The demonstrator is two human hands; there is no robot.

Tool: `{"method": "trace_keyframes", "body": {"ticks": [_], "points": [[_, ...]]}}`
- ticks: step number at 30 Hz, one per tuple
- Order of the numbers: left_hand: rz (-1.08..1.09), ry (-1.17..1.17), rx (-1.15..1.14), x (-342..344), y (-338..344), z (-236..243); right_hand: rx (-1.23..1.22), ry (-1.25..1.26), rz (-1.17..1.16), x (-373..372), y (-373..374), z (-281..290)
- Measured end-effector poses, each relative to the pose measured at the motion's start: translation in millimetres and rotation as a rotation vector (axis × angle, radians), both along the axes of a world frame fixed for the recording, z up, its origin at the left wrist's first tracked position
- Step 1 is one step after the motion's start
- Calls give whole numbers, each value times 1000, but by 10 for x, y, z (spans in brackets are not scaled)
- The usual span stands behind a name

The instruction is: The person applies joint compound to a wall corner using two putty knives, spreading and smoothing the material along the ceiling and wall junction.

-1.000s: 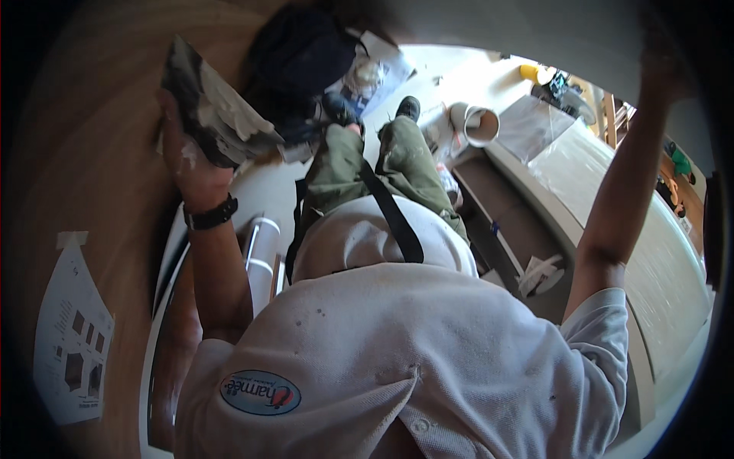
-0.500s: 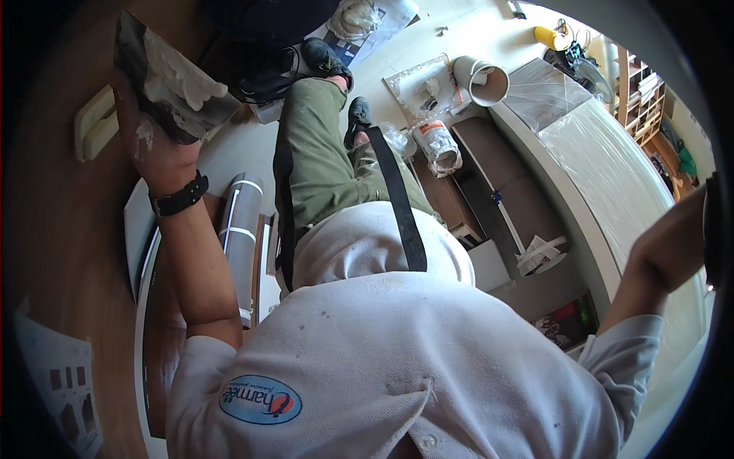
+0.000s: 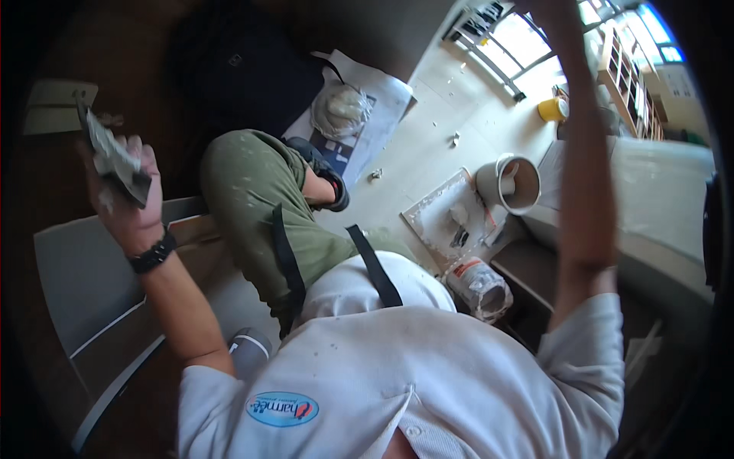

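Observation:
My left hand [image 3: 136, 210] is closed on a broad putty knife [image 3: 98, 138], out to the left at about chest height. White putty [image 3: 115, 157] is heaped on the blade, which appears almost edge-on and tilted. A black band circles that wrist. My right arm [image 3: 587, 183] reaches up past the top edge of the picture. Only a blurred part of my right hand [image 3: 544, 9] shows there, so its fingers and anything in them are hidden.
A white bucket [image 3: 497, 191] stands beside a putty-smeared board [image 3: 428, 218] on the floor. Near them is a plastic-wrapped tub [image 3: 478, 283]. A bag of white paste [image 3: 342, 111] lies on printed sheets. Plastic-covered furniture [image 3: 661, 183] runs along the right; a grey panel [image 3: 84, 283] stands left.
My right arm has swung from the far right up to the top edge. My left hand has turned the putty knife more edge-on. My view and body have shifted, with one knee bent outward.

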State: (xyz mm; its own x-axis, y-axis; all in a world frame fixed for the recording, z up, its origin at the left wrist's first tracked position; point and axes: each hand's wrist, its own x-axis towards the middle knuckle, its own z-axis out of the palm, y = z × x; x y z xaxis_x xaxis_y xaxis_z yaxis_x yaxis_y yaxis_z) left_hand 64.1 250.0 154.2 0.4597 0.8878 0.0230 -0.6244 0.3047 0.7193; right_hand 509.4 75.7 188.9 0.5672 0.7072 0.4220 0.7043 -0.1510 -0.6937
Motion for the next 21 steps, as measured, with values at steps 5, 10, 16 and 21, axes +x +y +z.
{"method": "trace_keyframes", "body": {"ticks": [5,10,16,21], "points": [[170,-2,-155,-407,-1246,-263,-336,696,-94,-977,-2298,-2523],[46,-21,-89,-496,-1170,179,-546,688,-428,-1852,-4027,-3251],[-274,34,-41,246,-1439,538,-561,969,-674,-2368,-5073,-3415],[-462,68,-113,1206,-2064,226,-590,791,-776,-2869,-5521,-4236]]}}
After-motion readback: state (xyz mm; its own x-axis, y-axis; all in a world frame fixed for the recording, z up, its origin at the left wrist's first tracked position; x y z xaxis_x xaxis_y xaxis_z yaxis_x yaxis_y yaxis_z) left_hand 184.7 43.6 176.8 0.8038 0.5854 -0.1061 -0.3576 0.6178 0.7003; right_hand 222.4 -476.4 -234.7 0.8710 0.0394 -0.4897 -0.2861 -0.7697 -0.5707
